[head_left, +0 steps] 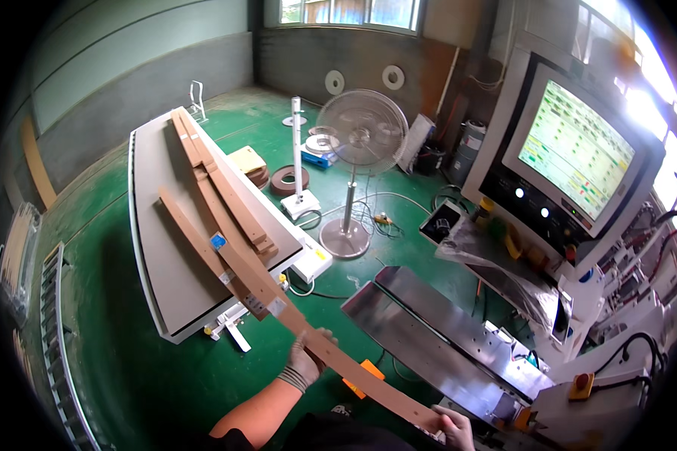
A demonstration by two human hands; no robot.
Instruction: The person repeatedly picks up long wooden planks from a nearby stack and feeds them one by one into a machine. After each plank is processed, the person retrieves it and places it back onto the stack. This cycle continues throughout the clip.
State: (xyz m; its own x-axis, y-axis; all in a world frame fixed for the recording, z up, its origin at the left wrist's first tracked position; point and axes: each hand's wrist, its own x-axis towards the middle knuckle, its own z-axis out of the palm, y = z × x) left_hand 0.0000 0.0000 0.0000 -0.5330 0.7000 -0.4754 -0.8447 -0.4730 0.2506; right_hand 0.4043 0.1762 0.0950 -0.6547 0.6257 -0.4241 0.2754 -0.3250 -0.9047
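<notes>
Both of my hands wear light work gloves and hold one long brown wooden-looking board [353,370]. My left hand [307,361] is closed round its near edge at about mid-length. At the lower right, my right hand [453,430] grips the near end. The board slants away to the left, its far part over a long grey-topped table [169,248]. A white label [277,307] sits on its face. More brown boards [233,203] lie on that table, some stacked and overlapping. One separate board [184,222] lies to their left.
Right of me stand a machine with a lit screen [575,146], a dark metal infeed plate [414,331] and a red stop button [581,381]. A standing fan [361,139] is beyond, with cables on the green floor. A metal ladder-like rack [60,338] lies at left.
</notes>
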